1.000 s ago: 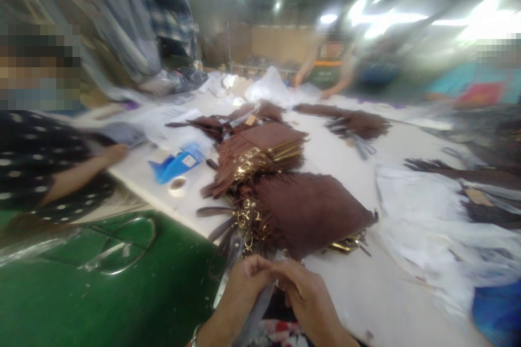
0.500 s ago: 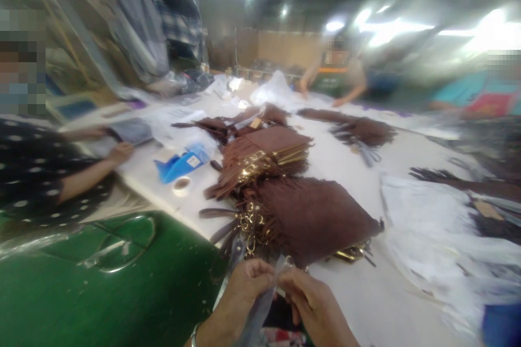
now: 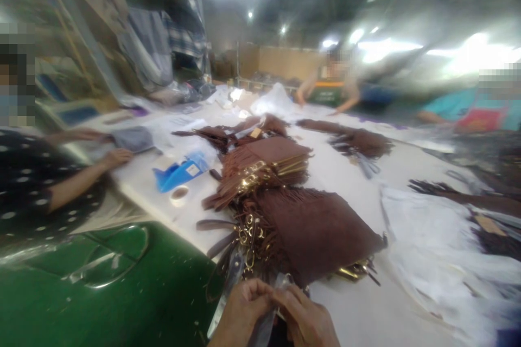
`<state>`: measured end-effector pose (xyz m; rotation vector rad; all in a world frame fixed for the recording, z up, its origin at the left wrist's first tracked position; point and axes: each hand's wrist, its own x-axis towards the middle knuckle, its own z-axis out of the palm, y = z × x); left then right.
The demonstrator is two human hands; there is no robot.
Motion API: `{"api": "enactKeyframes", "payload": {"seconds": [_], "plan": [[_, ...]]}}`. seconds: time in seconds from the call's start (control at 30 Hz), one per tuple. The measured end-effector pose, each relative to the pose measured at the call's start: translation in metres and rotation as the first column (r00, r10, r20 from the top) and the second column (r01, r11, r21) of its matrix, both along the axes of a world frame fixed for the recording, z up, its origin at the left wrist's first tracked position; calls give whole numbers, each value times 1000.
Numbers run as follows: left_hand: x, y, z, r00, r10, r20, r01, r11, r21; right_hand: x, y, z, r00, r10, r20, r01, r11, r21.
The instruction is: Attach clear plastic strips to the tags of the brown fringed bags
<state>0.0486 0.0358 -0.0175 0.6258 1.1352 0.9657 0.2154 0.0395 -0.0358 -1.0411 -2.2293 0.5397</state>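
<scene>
At the bottom of the view, my left hand [image 3: 246, 309] and my right hand [image 3: 303, 314] meet, fingertips pinched together. Between them is a strip of clear plastic [image 3: 264, 331], its lower end hanging down; its exact kind cannot be made out. Just beyond my fingers lies a stack of dark brown fringed bags [image 3: 321, 233], flat on the table, gold zippers showing along the near right side. Gold clasps [image 3: 249, 233] and strap loops spill from its left side. Behind it sits a second stack of brown fringed bags [image 3: 271, 160].
A roll of tape [image 3: 179, 195] and a blue plastic packet [image 3: 183, 172] lie near the left edge of the white table [image 3: 345, 312]. White sheets [image 3: 431, 238] cover the right side. A co-worker's arm [image 3: 87, 176] is at left; other people work across and at right.
My hands have drawn slightly closer together and sit lower in the picture, still pinching the plastic. The view has tilted up a little. The co-worker at left has shifted the grey item slightly.
</scene>
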Motion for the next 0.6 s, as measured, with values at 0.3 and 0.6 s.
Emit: {"api": "enactKeyframes", "payload": {"seconds": [0.3, 0.6], "plan": [[-8, -4, 19, 993, -44, -114, 54, 994, 94, -4, 2, 26, 999, -1, -36, -4, 993, -118], [-6, -11, 15, 994, -50, -93, 62, 990, 129, -6, -1, 39, 993, -110, 40, 115, 982, -151]]}}
